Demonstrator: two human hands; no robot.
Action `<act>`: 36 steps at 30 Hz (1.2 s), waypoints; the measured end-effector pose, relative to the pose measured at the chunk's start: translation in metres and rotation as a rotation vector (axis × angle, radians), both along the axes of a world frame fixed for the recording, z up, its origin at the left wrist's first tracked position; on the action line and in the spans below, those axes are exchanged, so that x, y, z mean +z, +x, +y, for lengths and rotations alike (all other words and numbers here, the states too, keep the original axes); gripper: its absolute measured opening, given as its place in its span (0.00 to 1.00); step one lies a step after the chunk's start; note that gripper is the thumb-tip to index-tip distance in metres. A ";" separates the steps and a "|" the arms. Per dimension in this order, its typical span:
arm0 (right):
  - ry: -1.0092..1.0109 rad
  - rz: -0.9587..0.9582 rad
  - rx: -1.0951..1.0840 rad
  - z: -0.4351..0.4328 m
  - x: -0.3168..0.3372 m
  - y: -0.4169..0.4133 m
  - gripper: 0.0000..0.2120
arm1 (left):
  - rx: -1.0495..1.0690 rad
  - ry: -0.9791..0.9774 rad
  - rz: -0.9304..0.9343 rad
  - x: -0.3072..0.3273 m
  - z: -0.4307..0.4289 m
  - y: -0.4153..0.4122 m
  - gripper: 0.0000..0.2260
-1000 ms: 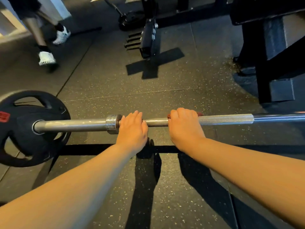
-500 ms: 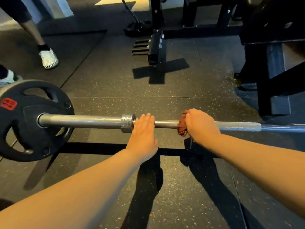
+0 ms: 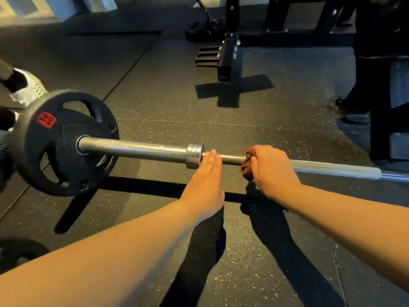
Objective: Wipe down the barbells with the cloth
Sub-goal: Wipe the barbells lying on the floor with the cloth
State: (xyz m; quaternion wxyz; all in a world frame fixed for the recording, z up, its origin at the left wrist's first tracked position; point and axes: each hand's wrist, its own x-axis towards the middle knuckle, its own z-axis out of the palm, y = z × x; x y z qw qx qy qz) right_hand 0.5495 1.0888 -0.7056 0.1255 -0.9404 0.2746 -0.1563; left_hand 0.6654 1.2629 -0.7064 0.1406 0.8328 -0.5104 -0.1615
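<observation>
Here, low across the speckled floor [image 3: 168, 111], a barbell [image 3: 137, 149] with a black weight plate [image 3: 62, 142] on its left sleeve. Right hand [image 3: 270, 169] curled tight round a rust-red cloth [image 3: 246, 165], wrapped on the shaft just right of the collar [image 3: 194, 155]. Left hand [image 3: 204, 180] flat, fingers straight, laid on the shaft beside the collar, gripping nothing. Behind the plate, someone's white shoe [image 3: 28, 89]; beyond the bar, a black rack foot [image 3: 228, 56]; far right, a dark machine frame [image 3: 380, 107] close over the shaft; lower left, another plate [image 3: 20, 255].

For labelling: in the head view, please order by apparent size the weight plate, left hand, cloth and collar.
1. weight plate
2. left hand, nearer the camera
3. cloth and collar: visible parts look alike; the right hand hides most of the cloth.
</observation>
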 end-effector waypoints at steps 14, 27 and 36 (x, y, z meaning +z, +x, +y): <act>-0.059 0.080 0.112 -0.024 -0.001 -0.031 0.09 | 0.044 0.058 0.060 0.009 0.000 -0.005 0.36; -0.199 0.183 0.380 -0.036 -0.004 -0.031 0.22 | 0.099 0.090 0.055 0.007 -0.003 -0.016 0.37; -0.224 0.072 0.087 0.010 -0.013 -0.009 0.09 | 0.100 0.088 0.032 0.011 -0.011 -0.022 0.37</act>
